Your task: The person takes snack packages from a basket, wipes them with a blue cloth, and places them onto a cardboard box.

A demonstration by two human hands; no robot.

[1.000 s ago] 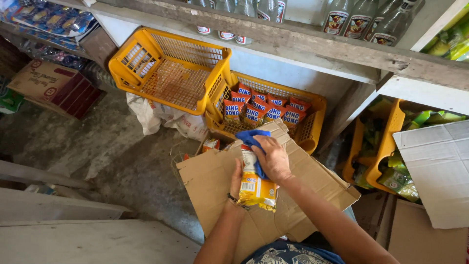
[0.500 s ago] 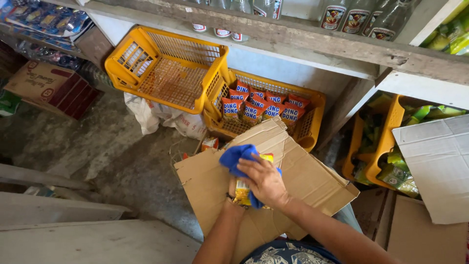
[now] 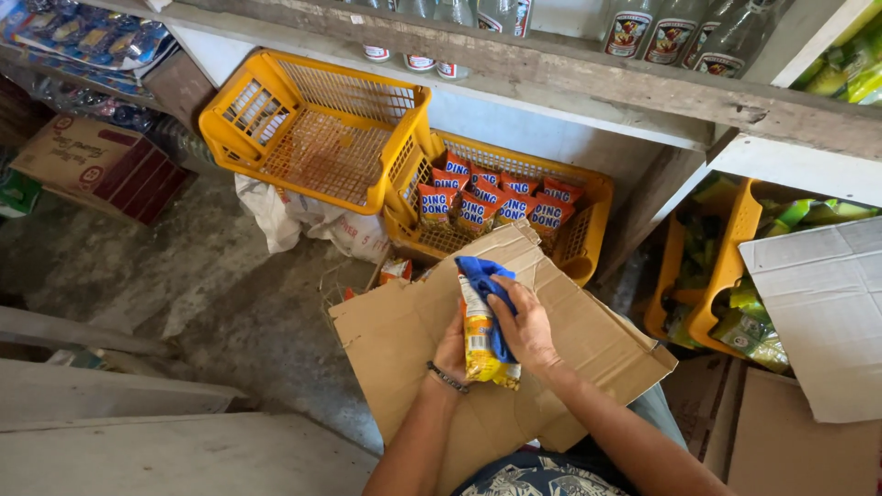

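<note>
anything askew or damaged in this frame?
Yes: the empty yellow plastic basket sits tilted, one end propped on the rim of the yellow basket of red snack packets. The flattened brown cardboard sheet has a ragged, torn top edge.

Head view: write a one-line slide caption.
Two hands wipe a yellow snack packet with a blue cloth over flattened cardboard.

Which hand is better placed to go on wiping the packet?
Probably the right hand: it holds the blue cloth against the packet. The left hand grips the packet from below.
</note>
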